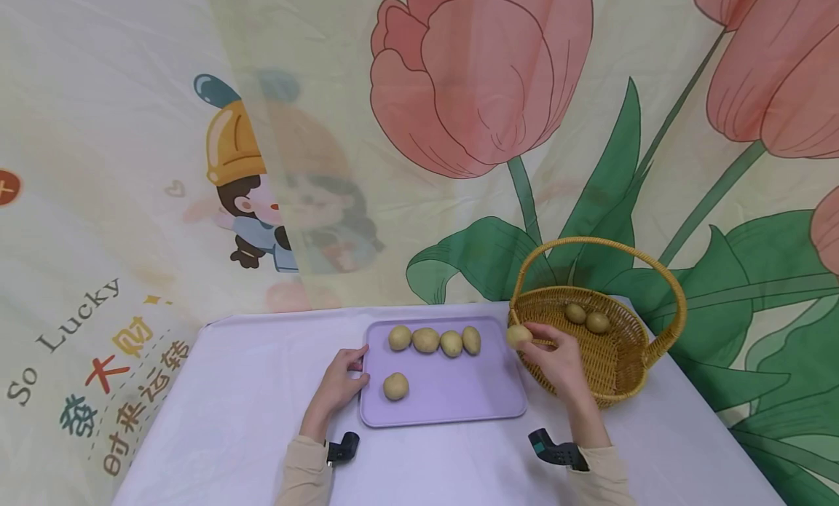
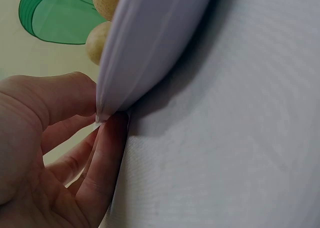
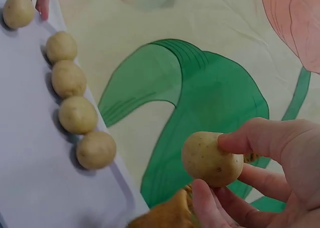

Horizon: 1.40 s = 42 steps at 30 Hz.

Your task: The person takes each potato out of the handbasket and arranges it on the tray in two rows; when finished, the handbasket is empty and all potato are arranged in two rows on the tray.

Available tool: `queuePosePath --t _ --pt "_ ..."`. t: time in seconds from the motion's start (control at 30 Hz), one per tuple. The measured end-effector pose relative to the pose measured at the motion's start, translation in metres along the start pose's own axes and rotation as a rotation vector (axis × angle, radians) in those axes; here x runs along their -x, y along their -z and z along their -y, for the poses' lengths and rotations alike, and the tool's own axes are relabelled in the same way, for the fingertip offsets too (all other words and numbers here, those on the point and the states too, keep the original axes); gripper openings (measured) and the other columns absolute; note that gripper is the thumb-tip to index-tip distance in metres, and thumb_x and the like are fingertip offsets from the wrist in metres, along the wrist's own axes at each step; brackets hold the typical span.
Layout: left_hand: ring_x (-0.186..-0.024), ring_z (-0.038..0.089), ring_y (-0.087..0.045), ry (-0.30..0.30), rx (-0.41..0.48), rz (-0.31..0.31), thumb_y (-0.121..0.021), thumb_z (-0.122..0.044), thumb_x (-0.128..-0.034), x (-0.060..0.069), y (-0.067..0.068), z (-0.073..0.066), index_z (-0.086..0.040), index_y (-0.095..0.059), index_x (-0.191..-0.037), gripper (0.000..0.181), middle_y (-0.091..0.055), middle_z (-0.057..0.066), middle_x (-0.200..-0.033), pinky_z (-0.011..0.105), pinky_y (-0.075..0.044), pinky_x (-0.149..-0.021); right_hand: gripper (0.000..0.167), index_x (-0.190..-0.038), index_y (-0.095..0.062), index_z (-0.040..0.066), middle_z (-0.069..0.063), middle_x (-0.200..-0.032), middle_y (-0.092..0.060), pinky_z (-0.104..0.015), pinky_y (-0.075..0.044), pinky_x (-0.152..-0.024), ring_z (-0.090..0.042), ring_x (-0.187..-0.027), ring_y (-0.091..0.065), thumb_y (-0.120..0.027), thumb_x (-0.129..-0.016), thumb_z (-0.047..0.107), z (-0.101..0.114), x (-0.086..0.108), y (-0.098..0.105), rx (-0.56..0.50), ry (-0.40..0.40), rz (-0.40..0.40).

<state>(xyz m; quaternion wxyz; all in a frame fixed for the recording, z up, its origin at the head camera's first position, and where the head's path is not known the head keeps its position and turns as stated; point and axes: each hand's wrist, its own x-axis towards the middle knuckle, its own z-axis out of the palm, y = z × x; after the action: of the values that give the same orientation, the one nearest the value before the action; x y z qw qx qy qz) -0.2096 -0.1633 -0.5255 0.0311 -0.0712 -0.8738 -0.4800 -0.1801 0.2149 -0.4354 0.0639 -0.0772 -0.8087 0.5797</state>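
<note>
My right hand (image 1: 556, 357) pinches a small round potato (image 3: 212, 158) between thumb and fingertips, held up between the tray and the basket's left rim. On the lilac tray (image 1: 459, 400), several potatoes (image 1: 426, 340) stand in a row along the back edge. A single potato (image 1: 396, 386) lies in front of the row's left end. My left hand (image 1: 341, 382) grips the tray's left edge, thumb and fingers meeting at the rim in the left wrist view. Two potatoes (image 1: 586, 318) lie inside the wicker basket (image 1: 632, 378), towards its back.
The basket's tall arched handle (image 1: 678, 313) rises above the right side of the table. A white cloth (image 1: 262, 389) covers the tabletop. Behind the table hangs a printed curtain (image 1: 328, 127) with tulips and cartoon figures.
</note>
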Motion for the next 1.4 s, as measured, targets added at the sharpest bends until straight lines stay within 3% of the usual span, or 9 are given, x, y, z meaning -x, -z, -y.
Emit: queuePosePath --t 0.33,0.8,1.17,1.4 --pt "-0.099 0.031 -0.062 0.003 0.006 0.002 -0.070 0.007 -0.0770 0.000 0.001 -0.001 0.007 -0.057 -0.133 0.058 -0.056 0.019 -0.117 0.044 -0.048 -0.088 0.038 -0.120 -0.063 -0.012 -0.026 -0.114 -0.061 -0.023 -0.055 -0.068 -0.017 -0.085 -0.067 -0.069 -0.083 -0.005 -0.010 0.005 -0.048 -0.152 0.034 0.039" --pt "-0.097 0.029 -0.062 -0.017 -0.015 -0.002 -0.071 0.006 -0.0769 -0.002 0.000 0.002 0.006 -0.057 -0.133 0.057 -0.056 0.018 -0.116 0.042 -0.048 -0.087 0.037 -0.112 -0.064 -0.016 -0.023 -0.101 -0.066 -0.023 -0.054 -0.060 -0.019 -0.072 -0.066 -0.070 -0.076 -0.008 -0.014 0.013 -0.101 -0.198 0.059 0.095" --pt "-0.097 0.029 -0.061 0.000 -0.020 -0.004 -0.071 0.006 -0.0766 -0.001 -0.001 0.001 0.006 -0.057 -0.133 0.058 -0.056 0.018 -0.116 0.042 -0.048 -0.088 0.035 -0.109 -0.067 -0.012 -0.020 -0.098 -0.066 -0.027 -0.055 -0.059 -0.020 -0.073 -0.066 -0.072 -0.075 -0.007 -0.022 0.023 -0.131 -0.165 0.075 0.152" --pt "-0.098 0.028 -0.061 0.005 -0.026 -0.009 -0.070 0.005 -0.0771 -0.002 -0.001 0.000 0.005 -0.057 -0.133 0.058 -0.056 0.017 -0.117 0.041 -0.048 -0.088 0.035 -0.107 -0.068 -0.011 -0.020 -0.096 -0.067 -0.022 -0.053 -0.060 -0.021 -0.075 -0.066 -0.072 -0.072 -0.007 -0.030 0.026 -0.143 -0.087 0.124 0.175"
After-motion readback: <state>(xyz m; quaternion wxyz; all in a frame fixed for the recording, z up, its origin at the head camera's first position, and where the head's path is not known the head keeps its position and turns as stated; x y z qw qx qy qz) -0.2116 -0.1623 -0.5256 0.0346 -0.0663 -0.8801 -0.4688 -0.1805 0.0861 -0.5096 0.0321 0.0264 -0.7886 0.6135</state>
